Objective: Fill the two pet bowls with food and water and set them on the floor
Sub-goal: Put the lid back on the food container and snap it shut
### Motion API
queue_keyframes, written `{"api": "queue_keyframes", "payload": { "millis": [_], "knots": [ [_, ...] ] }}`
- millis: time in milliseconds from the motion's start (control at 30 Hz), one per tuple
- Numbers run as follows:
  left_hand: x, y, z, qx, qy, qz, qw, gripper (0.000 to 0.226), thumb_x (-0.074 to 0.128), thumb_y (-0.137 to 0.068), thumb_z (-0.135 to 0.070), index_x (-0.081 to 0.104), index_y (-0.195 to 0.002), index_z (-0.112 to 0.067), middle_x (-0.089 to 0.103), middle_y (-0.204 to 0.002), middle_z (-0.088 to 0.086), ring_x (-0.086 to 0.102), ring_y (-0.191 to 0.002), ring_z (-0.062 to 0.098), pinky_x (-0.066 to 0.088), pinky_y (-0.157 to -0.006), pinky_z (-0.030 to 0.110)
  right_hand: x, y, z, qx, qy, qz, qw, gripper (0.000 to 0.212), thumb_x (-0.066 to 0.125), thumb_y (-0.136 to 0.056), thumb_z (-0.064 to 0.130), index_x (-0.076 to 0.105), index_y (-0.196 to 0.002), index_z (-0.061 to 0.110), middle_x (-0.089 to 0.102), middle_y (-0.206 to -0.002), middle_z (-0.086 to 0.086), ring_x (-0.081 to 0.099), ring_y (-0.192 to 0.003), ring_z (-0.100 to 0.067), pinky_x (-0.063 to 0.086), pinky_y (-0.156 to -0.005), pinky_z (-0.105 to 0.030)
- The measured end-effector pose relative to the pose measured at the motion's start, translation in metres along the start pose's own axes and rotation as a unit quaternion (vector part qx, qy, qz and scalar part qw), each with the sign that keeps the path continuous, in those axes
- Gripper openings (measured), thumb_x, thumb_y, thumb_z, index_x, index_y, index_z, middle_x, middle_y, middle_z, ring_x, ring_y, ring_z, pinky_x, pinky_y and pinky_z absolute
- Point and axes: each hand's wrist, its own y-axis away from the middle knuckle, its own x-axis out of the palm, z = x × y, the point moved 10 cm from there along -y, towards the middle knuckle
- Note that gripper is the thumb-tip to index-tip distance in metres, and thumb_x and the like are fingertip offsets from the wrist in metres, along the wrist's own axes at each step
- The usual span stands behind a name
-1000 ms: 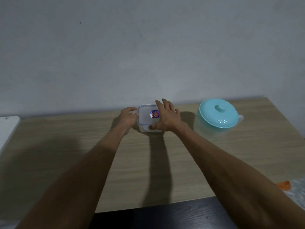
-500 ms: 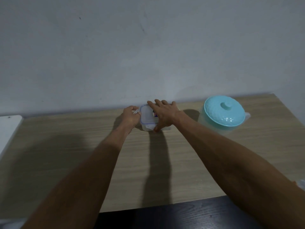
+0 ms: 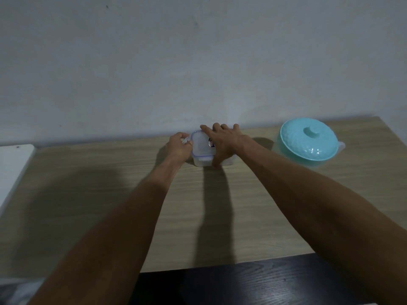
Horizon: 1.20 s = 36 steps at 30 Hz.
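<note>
A small clear plastic container (image 3: 201, 160) with a blue-rimmed clip lid (image 3: 200, 144) stands at the back of the wooden table (image 3: 110, 194), close to the wall. My right hand (image 3: 222, 140) lies flat on top of the lid, fingers spread, thumb down the front. My left hand (image 3: 179, 146) grips the lid's left side flap with curled fingers. A teal-lidded clear pitcher (image 3: 308, 143) stands to the right, apart from both hands. No pet bowls are in view.
A white surface (image 3: 13, 166) adjoins the table's left end. A dark wooden surface (image 3: 253, 285) runs below the table's near edge. The grey wall rises directly behind the container.
My right hand has slid flatter over the lid, covering its sticker more. The left hand stays at the left flap. The view has shifted slightly.
</note>
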Motion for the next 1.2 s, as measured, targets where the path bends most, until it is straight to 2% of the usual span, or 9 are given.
{"api": "queue_keyframes", "payload": {
  "millis": [100,167,233,300,400,633,700,833,1200],
  "knots": [
    [-0.001,0.003,-0.005,0.007,0.024,-0.007,1.0,0.033,0.061,-0.093,-0.021,0.063,-0.124,-0.01,0.067,-0.123,0.011,0.064,-0.112,0.029,0.048,-0.087,0.031,0.008,0.013,-0.007,0.031,-0.102,-0.015,0.994,0.143,0.08,-0.052,0.071,-0.005,-0.156,0.024,0.017,-0.158,-0.013,0.009,-0.15,-0.033,0.017,-0.115,-0.06],
    [-0.002,0.007,-0.007,0.007,0.02,-0.007,1.0,0.033,0.061,-0.092,-0.02,0.064,-0.123,-0.01,0.068,-0.122,0.012,0.063,-0.113,0.03,0.048,-0.091,0.032,0.012,0.03,-0.019,0.091,-0.233,-0.066,0.966,0.132,0.073,-0.062,0.074,-0.001,-0.157,0.021,0.004,-0.164,-0.012,-0.003,-0.152,-0.03,0.01,-0.119,-0.058],
    [-0.003,0.01,-0.008,0.001,0.009,-0.004,1.0,0.034,0.061,-0.092,-0.021,0.064,-0.125,-0.011,0.067,-0.125,0.011,0.062,-0.116,0.03,0.046,-0.093,0.032,0.018,0.05,-0.039,0.174,-0.342,-0.171,0.907,0.106,0.065,-0.077,0.067,0.018,-0.154,0.011,0.021,-0.159,-0.016,0.017,-0.149,-0.031,0.024,-0.117,-0.052],
    [-0.005,0.012,-0.008,-0.001,0.003,-0.002,1.0,0.034,0.06,-0.092,-0.022,0.063,-0.126,-0.013,0.066,-0.127,0.01,0.062,-0.116,0.029,0.046,-0.094,0.032,0.031,0.065,-0.049,0.233,-0.429,-0.227,0.843,0.08,0.065,-0.084,0.056,0.039,-0.139,0.004,0.045,-0.142,-0.02,0.042,-0.134,-0.036,0.041,-0.103,-0.045],
    [-0.006,0.013,-0.008,0.001,-0.004,0.001,1.0,0.035,0.06,-0.091,-0.027,0.063,-0.125,-0.018,0.067,-0.126,0.008,0.063,-0.115,0.029,0.047,-0.093,0.032,0.044,0.071,-0.051,0.28,-0.494,-0.242,0.787,0.061,0.071,-0.085,0.044,0.051,-0.121,-0.001,0.059,-0.125,-0.023,0.055,-0.118,-0.039,0.043,-0.092,-0.04],
    [-0.014,0.019,-0.008,-0.006,-0.024,-0.042,0.999,0.05,0.059,-0.095,-0.027,0.044,-0.137,-0.003,0.049,-0.142,0.017,0.049,-0.129,0.032,0.035,-0.091,0.028,0.041,0.072,-0.059,0.319,-0.504,-0.207,0.775,0.061,0.074,-0.083,0.046,0.058,-0.117,-0.002,0.06,-0.124,-0.023,0.051,-0.122,-0.038,0.041,-0.092,-0.035],
    [-0.016,0.018,-0.003,-0.011,-0.03,-0.065,0.997,0.049,0.063,-0.093,-0.03,0.05,-0.13,-0.002,0.047,-0.14,0.018,0.048,-0.128,0.033,0.037,-0.093,0.032,0.043,0.071,-0.06,0.326,-0.507,-0.202,0.771,0.063,0.074,-0.081,0.048,0.059,-0.118,-0.001,0.06,-0.124,-0.022,0.052,-0.121,-0.037,0.042,-0.092,-0.034],
    [-0.009,0.015,-0.002,0.006,-0.057,-0.074,0.996,0.038,0.059,-0.093,-0.034,0.07,-0.111,-0.002,0.063,-0.125,0.022,0.057,-0.12,0.038,0.046,-0.092,0.04,0.049,0.071,-0.062,0.339,-0.516,-0.209,0.759,0.064,0.076,-0.079,0.05,0.061,-0.117,0.001,0.062,-0.123,-0.02,0.054,-0.119,-0.035,0.044,-0.093,-0.034],
    [0.015,0.011,0.013,-0.032,0.081,0.001,0.996,0.042,0.064,-0.09,-0.033,0.067,-0.116,-0.001,0.066,-0.126,0.019,0.062,-0.117,0.034,0.051,-0.094,0.035,0.057,0.074,-0.055,0.338,-0.566,-0.248,0.71,0.06,0.078,-0.072,0.054,0.065,-0.112,0.01,0.069,-0.114,-0.012,0.064,-0.108,-0.029,0.052,-0.095,-0.043]
  ]
}}
